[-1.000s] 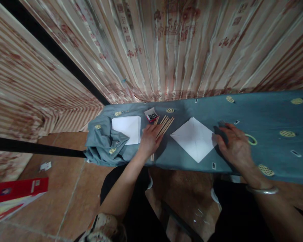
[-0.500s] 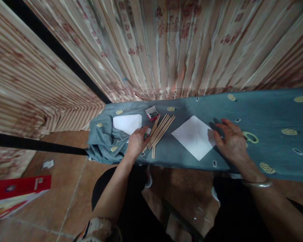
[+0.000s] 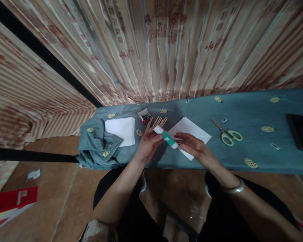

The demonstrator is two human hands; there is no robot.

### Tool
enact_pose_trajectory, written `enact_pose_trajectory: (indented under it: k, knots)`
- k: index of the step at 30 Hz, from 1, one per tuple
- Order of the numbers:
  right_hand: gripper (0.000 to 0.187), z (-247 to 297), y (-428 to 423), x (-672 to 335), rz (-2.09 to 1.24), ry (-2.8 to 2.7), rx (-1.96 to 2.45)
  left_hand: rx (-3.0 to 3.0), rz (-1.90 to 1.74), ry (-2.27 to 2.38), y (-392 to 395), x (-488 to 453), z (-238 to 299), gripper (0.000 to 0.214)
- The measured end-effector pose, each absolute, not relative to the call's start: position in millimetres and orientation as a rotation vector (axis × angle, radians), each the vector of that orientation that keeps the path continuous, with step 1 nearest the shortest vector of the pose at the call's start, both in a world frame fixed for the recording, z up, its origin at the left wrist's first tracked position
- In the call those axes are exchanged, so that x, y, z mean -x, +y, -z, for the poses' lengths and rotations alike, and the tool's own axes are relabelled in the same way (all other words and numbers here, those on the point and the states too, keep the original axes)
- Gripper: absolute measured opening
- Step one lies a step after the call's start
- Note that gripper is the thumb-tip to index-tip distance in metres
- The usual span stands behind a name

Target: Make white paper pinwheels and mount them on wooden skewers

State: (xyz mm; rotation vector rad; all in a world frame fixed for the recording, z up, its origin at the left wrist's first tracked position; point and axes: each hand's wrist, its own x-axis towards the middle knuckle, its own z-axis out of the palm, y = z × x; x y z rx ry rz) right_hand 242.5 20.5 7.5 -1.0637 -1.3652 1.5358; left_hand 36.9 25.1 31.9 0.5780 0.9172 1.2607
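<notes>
My left hand [image 3: 149, 145] grips a glue stick [image 3: 168, 138] with a green label and white ends, holding it tilted above the table. Close to its lower right end is my right hand [image 3: 193, 145], fingers apart and curved toward it; whether they touch it I cannot tell. Beneath the right hand lies a square of white paper [image 3: 192, 127] with creases, partly covered. Behind the left hand and the glue stick, several thin wooden sticks [image 3: 160, 121] show only their far ends.
A small open box [image 3: 144, 116] of dark bits stands behind the sticks. At left lies a stack of white paper [image 3: 121, 130], one corner under bunched cloth. Green-handled scissors [image 3: 227, 133] lie to the right, and a dark flat device [image 3: 301, 132] at the far right.
My left hand has lifted the glue stick from beside the wooden sticks and brought it rightward. My right hand has moved left from the paper's right edge to the glue stick. The view has shifted slightly.
</notes>
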Motion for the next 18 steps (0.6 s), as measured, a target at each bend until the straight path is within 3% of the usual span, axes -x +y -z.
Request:
enact_pose_trajectory:
  k: [4,18]
  knots:
    - [0.041,-8,21,-234,-1.818,-1.01,0.99,-0.512,-1.216,0.871,26,-57,-30,0.041]
    - [0.027,-5,30,-263,-1.833,-0.453,0.914,-0.908,-1.155,1.037,33,-86,-10,0.035]
